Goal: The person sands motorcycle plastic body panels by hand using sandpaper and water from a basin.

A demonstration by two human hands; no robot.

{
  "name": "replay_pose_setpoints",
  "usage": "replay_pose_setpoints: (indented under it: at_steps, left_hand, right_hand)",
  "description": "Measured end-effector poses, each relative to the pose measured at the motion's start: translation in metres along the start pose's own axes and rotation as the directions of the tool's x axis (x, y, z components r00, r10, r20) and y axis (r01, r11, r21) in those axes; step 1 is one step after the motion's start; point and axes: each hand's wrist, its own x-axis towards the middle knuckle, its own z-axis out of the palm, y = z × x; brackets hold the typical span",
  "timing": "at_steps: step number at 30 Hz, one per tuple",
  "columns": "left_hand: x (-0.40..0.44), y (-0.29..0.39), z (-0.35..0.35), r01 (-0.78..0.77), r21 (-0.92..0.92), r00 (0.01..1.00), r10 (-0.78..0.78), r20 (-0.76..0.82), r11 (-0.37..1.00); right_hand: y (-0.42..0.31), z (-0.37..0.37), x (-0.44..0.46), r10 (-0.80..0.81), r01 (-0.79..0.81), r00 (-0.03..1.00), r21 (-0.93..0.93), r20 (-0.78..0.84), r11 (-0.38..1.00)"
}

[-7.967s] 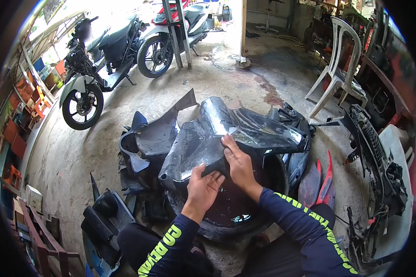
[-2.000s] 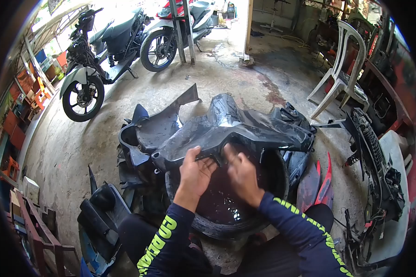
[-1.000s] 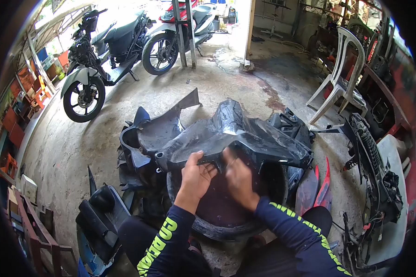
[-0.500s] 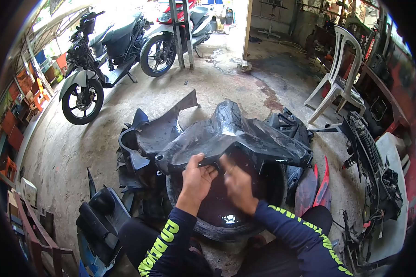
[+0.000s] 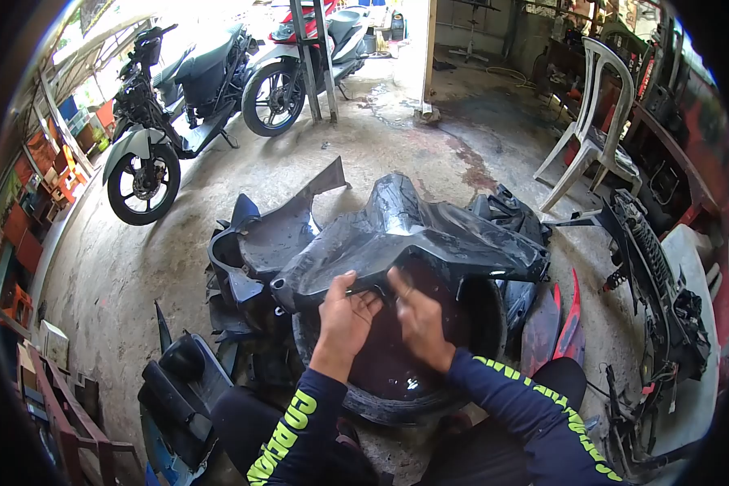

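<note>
While the left hand (image 5: 344,324) lightly grips the near edge of a dark panel (image 5: 381,243) mid-frame, thumb above, fingers (image 5: 367,304) below, right hand (image 5: 421,324) blurred at that edge, partly curled, hold unclear, tub (image 5: 397,411) beneath.

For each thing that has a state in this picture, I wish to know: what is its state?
Large dark glossy plastic panel: wet-looking, lying across the tub
Round black tub: holding dark liquid
Left hand: gripping the panel's near edge
Right hand: blurred; contact unclear
Scooter with white front fender: upright, front stripped
Red-and-white scooter: upright, parked
White plastic chair: upright
</note>
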Motion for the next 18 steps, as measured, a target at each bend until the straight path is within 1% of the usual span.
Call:
replay_pose_setpoints:
  at_steps: [1, 2, 3, 4, 5, 6, 7, 9, 10, 11, 12, 13, 14, 15, 16, 17, 18]
  left_hand:
    - [-0.001, 0.005, 0.000, 0.006, 0.006, 1.000, -0.006, 0.028, 1.000]
    - [0.000, 0.008, 0.002, 0.007, 0.009, 0.998, -0.007, 0.061, 1.000]
    - [0.001, 0.007, 0.002, 0.006, 0.004, 0.998, -0.006, 0.059, 1.000]
    - [0.001, 0.004, 0.003, 0.007, -0.014, 1.000, -0.007, 0.029, 1.000]
    - [0.001, 0.002, 0.002, 0.009, -0.030, 1.000, -0.009, -0.002, 1.000]
    - [0.003, 0.003, -0.002, 0.008, -0.029, 1.000, -0.008, -0.006, 1.000]
    - [0.005, 0.005, -0.007, 0.005, -0.008, 1.000, -0.005, -0.006, 1.000]
    - [0.007, 0.006, -0.006, 0.005, 0.012, 1.000, -0.005, -0.001, 1.000]
    - [0.008, 0.005, -0.002, 0.007, 0.004, 1.000, -0.007, -0.001, 1.000]
    - [0.007, 0.002, 0.001, 0.009, -0.006, 1.000, -0.010, -0.006, 1.000]
    - [0.005, 0.001, 0.000, 0.008, -0.016, 1.000, -0.008, -0.013, 1.000]
    - [0.003, 0.000, -0.002, 0.001, -0.022, 1.000, -0.001, -0.019, 1.000]
    - [0.003, 0.001, -0.002, -0.005, 0.005, 1.000, 0.005, -0.021, 1.000]
    - [0.002, 0.002, -0.001, -0.007, 0.033, 1.000, 0.008, -0.023, 0.999]
    - [0.002, 0.002, 0.000, -0.007, 0.032, 1.000, 0.008, -0.021, 0.999]
    - [0.004, 0.004, 0.000, -0.004, 0.023, 1.000, 0.004, -0.001, 1.000]
    - [0.003, 0.004, -0.001, 0.002, 0.013, 1.000, -0.002, 0.012, 1.000]
  right_hand:
    - [-0.006, 0.000, -0.006, -0.049, 0.045, 0.995, 0.045, 0.083, 0.998]
    - [0.005, -0.004, -0.001, -0.144, 0.145, 0.984, 0.006, 0.103, 0.989]
    - [0.009, -0.008, 0.008, -0.144, 0.144, 0.984, 0.005, 0.109, 0.990]
    - [0.012, -0.011, 0.019, 0.028, -0.029, 0.999, 0.025, 0.039, 0.999]
    - [0.014, -0.011, 0.024, 0.202, -0.201, 0.979, 0.058, -0.027, 0.978]
    - [0.011, -0.004, 0.018, 0.046, -0.048, 0.995, -0.019, -0.085, 0.999]
    - [0.001, 0.001, 0.004, -0.087, 0.087, 0.995, -0.010, -0.038, 0.996]
    - [-0.014, -0.003, -0.008, -0.153, 0.156, 0.974, -0.006, 0.166, 0.988]
    - [-0.009, -0.007, 0.001, -0.153, 0.156, 0.974, -0.008, 0.170, 0.988]
    - [0.001, -0.011, 0.018, 0.058, -0.063, 0.995, 0.058, 0.077, 0.996]
    - [0.007, -0.012, 0.026, 0.272, -0.270, 0.962, 0.142, 0.002, 0.952]
    - [0.005, -0.008, 0.020, 0.271, -0.270, 0.963, 0.142, 0.014, 0.952]
    - [0.000, -0.001, 0.010, 0.072, -0.072, 0.997, 0.041, 0.015, 0.997]
    - [-0.006, 0.002, -0.001, -0.126, 0.128, 0.991, -0.059, 0.034, 0.990]
    - [-0.017, -0.002, -0.010, -0.081, 0.083, 0.980, -0.001, 0.183, 0.997]
    - [-0.009, -0.005, -0.001, -0.087, 0.090, 0.979, -0.007, 0.183, 0.996]
    - [0.005, -0.007, 0.011, 0.023, -0.025, 0.997, 0.024, 0.077, 0.999]
